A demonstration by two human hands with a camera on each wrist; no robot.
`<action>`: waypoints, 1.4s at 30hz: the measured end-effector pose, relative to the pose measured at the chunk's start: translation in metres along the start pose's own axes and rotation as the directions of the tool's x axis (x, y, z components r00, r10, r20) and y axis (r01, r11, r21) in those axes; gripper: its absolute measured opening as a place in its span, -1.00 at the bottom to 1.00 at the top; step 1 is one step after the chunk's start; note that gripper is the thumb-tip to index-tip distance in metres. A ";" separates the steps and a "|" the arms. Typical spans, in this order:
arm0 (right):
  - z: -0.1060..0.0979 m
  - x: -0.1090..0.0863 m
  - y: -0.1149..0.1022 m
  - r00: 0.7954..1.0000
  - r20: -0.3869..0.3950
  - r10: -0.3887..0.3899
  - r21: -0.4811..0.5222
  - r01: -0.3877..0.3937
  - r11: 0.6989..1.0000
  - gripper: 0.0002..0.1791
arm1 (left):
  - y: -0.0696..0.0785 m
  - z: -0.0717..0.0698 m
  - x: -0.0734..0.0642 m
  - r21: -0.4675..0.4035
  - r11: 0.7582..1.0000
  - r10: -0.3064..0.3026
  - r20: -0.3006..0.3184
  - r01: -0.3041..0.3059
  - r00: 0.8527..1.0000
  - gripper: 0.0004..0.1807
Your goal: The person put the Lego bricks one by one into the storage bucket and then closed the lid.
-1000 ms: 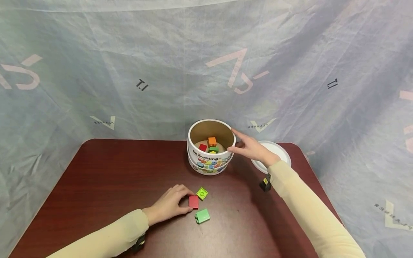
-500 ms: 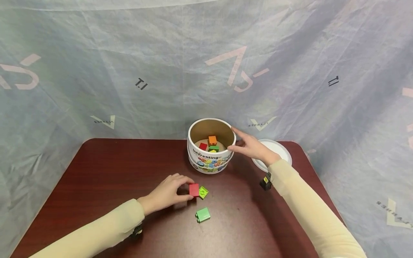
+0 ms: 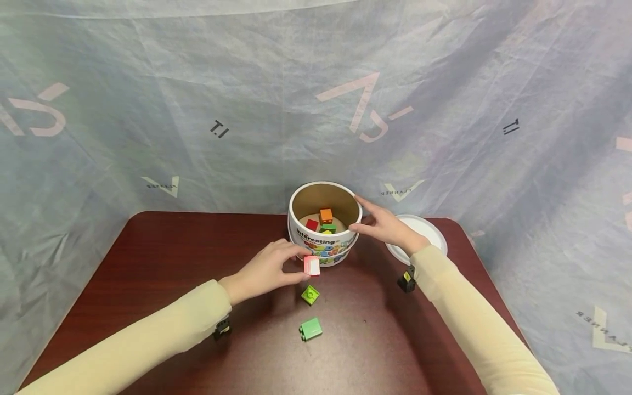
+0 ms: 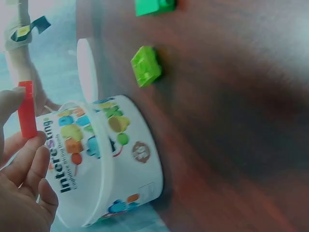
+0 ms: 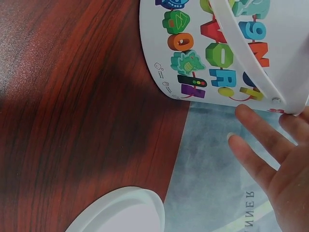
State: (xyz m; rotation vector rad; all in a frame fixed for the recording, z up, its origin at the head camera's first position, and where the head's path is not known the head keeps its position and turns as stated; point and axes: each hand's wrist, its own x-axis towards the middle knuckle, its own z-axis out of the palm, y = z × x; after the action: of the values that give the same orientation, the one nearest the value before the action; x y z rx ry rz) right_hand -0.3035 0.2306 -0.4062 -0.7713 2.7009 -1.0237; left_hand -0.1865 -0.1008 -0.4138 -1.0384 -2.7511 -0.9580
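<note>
My left hand (image 3: 269, 272) pinches a red toy brick (image 3: 311, 265) between thumb and fingertips, raised in front of the bucket (image 3: 298, 229). The left wrist view shows the brick (image 4: 27, 110) edge-on, the bucket's printed wall behind it. At the bucket's right side, my right hand (image 3: 387, 225) rests with spread, fairly straight fingers against the rim. Inside the bucket lie an orange brick (image 3: 326, 215), a red brick (image 3: 311, 225) and a green brick (image 3: 328, 227). On the table below my left hand are a lime green brick (image 3: 310, 295) and a lighter green brick (image 3: 310, 329).
A white round lid (image 3: 424, 233) lies on the table behind my right wrist. The dark red-brown table (image 3: 163, 263) ends at a hanging grey cloth (image 3: 237, 99) at the back and sides. The bucket's white handle (image 4: 104, 159) hangs down along its wall.
My left hand has lifted the red brick off the table and carried it forward, past the lime green brick, up to the bucket's front. My right hand has stayed at the rim.
</note>
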 end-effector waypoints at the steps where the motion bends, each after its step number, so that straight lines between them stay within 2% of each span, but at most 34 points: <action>1: 0.000 0.000 0.000 1.000 0.000 0.000 -0.002 0.000 1.000 0.04 | 0.001 -0.002 0.003 -0.002 1.000 0.012 -0.006 -0.012 1.000 -0.51; 7: -0.001 -0.001 0.000 1.000 -0.004 -0.003 -0.006 0.003 1.000 0.03 | 0.003 -0.017 0.020 -0.012 0.999 0.043 -0.048 -0.044 0.998 -0.49; 13: -0.001 -0.001 0.001 1.000 -0.006 -0.002 -0.006 0.002 1.000 0.03 | 0.002 -0.029 0.034 0.001 0.999 0.048 -0.072 -0.048 0.996 -0.49; 23: -0.003 0.000 0.001 1.000 -0.006 0.003 -0.013 -0.003 1.000 0.03 | -0.004 -0.039 0.056 -0.034 0.998 -0.047 -0.052 0.045 0.998 -0.49; 34: 0.001 -0.002 0.000 1.000 -0.005 0.004 0.009 -0.004 1.000 0.04 | -0.015 -0.048 0.090 -0.047 0.988 -0.151 -0.073 0.148 0.986 -0.51; 42: 0.001 -0.001 0.001 1.000 0.000 -0.002 0.007 0.002 1.000 0.02 | -0.016 -0.052 0.114 -0.051 0.987 -0.156 -0.064 0.153 0.986 -0.51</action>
State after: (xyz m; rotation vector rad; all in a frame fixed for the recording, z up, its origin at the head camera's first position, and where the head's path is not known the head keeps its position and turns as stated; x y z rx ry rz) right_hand -0.3028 0.2312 -0.4076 -0.7730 2.6955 -1.0331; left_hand -0.2930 -0.0733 -0.3515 -0.7911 -2.7988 -1.0600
